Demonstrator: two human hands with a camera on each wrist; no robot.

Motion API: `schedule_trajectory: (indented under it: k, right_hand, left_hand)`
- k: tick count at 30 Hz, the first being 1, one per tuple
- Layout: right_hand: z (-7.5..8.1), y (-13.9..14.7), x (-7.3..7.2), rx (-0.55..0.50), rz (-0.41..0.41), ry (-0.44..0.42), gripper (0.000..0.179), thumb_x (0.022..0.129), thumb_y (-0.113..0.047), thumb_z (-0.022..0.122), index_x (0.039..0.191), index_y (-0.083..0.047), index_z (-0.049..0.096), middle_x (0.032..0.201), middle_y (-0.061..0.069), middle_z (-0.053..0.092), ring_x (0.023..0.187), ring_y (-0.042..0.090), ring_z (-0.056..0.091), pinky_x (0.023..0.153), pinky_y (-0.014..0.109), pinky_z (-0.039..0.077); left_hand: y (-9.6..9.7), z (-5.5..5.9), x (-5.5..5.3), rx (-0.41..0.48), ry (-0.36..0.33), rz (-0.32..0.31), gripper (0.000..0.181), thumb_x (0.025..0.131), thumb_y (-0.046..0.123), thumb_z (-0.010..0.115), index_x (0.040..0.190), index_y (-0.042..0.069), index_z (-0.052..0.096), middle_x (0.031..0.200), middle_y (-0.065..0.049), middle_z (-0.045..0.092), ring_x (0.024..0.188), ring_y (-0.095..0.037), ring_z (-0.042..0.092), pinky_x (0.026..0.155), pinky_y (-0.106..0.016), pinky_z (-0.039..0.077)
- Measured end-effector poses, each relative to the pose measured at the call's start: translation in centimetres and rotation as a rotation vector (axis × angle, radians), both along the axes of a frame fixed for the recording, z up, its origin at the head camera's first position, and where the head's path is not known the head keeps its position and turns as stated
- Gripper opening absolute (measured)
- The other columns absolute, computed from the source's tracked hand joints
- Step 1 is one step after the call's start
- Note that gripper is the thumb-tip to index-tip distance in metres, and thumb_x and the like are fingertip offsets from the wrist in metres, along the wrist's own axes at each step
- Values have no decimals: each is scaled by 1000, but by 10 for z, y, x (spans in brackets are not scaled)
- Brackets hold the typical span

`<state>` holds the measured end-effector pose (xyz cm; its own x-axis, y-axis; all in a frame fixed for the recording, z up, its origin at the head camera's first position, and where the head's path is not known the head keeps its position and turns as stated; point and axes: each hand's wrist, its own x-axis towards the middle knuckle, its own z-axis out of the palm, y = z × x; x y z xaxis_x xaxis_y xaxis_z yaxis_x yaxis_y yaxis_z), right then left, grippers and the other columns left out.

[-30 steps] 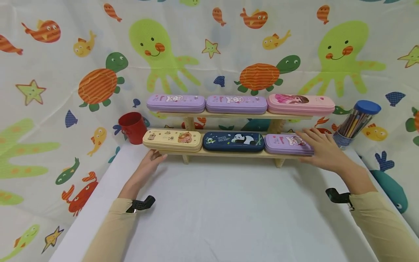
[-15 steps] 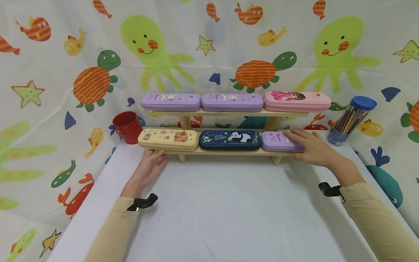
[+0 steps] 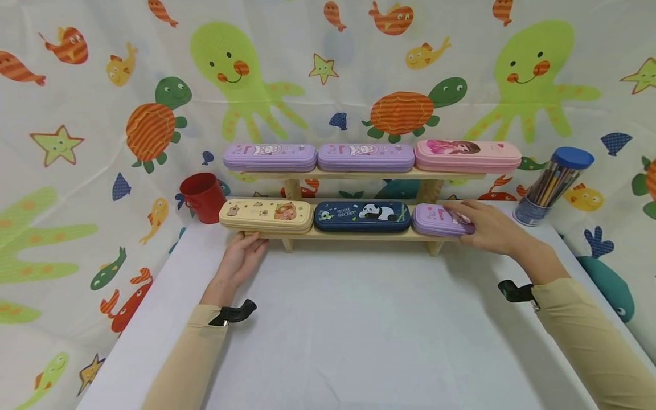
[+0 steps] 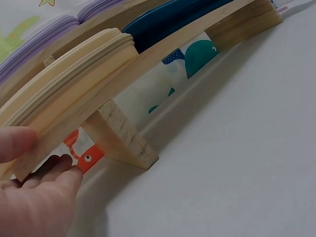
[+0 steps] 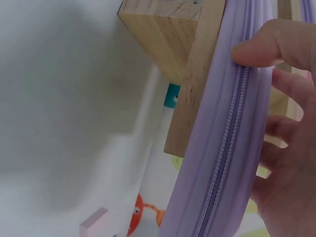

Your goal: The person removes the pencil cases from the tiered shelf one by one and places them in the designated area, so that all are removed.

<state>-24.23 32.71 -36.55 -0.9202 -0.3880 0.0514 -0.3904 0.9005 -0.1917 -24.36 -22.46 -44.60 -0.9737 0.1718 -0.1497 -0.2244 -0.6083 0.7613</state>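
In the head view, my right hand (image 3: 494, 229) grips the right part of a purple pencil case (image 3: 435, 218) on the lower shelf. The right wrist view shows its thumb on the zipped front and fingers over the lid side; the case overhangs the board's end. My left hand (image 3: 241, 259) holds the left end of the two-tier wooden shelf (image 3: 353, 237), fingers beneath the board and thumb at its front, close to a cream pencil case (image 3: 263, 216). Between the two cases lies a navy panda pencil case (image 3: 361, 216).
Two purple pencil cases (image 3: 270, 157) and a pink one (image 3: 467, 156) line the upper tier. A red bucket (image 3: 205, 199) stands left of the shelf. To the right is a blue-lidded jar of pencils (image 3: 550, 185). Behind hangs a sea-animal curtain (image 3: 287, 34); white cloth covers the table.
My right hand has moved left and closed on the purple case, which now sits slightly askew. My left hand has turned palm upward and slid further under the shelf's left end.
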Motion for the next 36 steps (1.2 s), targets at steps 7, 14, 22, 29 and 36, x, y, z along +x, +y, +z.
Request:
schedule_trajectory:
  k: [7,14,22,29,36]
  right_hand:
    - [8,10,14,-29,-68,-34,79,79,-20,74,150,-17,41,137,23,48,110,39,54,88,61,52]
    - [18,31,29,8,-114,-5,80,78,-23,75,150,-17,41,133,22,50,107,38,54,82,57,54]
    - [27,63,48,37,-190,-25,78,78,-24,74,148,-12,41,128,24,49,98,37,53,67,39,50]
    - [24,95,64,43,-260,-84,84,81,-31,76,151,-9,35,129,31,46,101,43,52,72,54,56]
    - [12,127,83,90,-344,-117,87,83,-39,74,150,-3,32,123,37,46,96,45,53,72,59,54]
  left_hand:
    - [5,-2,-5,39,13,6,66,106,-1,29,160,20,-2,169,-7,7,155,-22,13,129,-35,17]
    - [8,-5,-7,92,13,36,71,103,-2,35,160,26,3,168,-5,13,154,-22,21,122,-33,33]
    - [7,-6,-6,14,11,62,72,103,-2,38,160,25,4,167,-9,14,152,-26,24,117,-34,38]
    - [2,-9,-7,-5,-5,69,72,102,-3,41,159,25,7,165,-9,19,143,-21,42,111,-31,45]
    - [5,-8,-5,24,-5,59,71,103,-4,39,159,25,7,165,-9,18,115,-11,65,106,-31,49]
